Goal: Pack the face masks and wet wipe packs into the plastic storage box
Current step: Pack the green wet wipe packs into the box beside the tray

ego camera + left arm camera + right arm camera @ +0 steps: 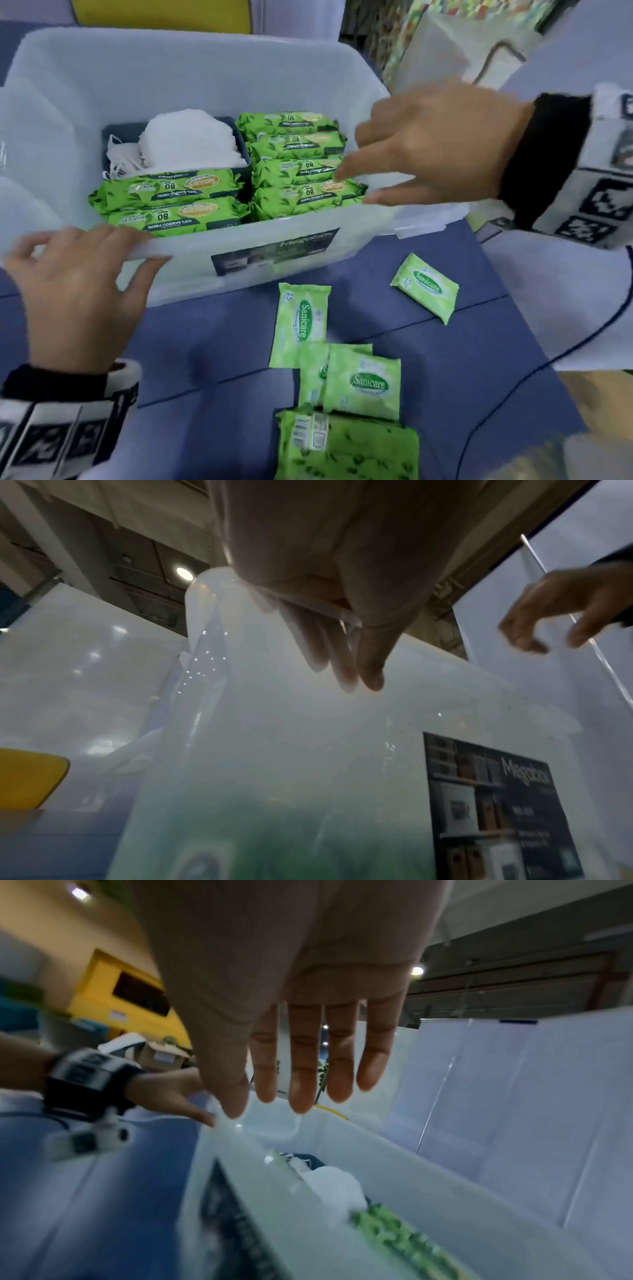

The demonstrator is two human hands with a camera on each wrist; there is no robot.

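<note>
A translucent plastic storage box (191, 270) stands on a blue surface. Inside it, white face masks (191, 140) lie in a dark tray (113, 137), with several large green wet wipe packs (294, 171) beside and in front of it. My left hand (113, 253) grips the box's near rim at the left, fingers inside and thumb outside (342, 642). My right hand (383, 178) hovers over the box's right end, holding nothing, its fingers (301, 1085) straight. Small light-green wipe packs (301, 325) (424, 287) (363, 380) and one large pack (346, 445) lie outside, in front of the box.
The blue padded surface (205, 342) extends in front of the box. A yellow object (161, 13) sits behind the box, and a white bag (445, 51) at the back right. White fabric (565, 308) covers the right side.
</note>
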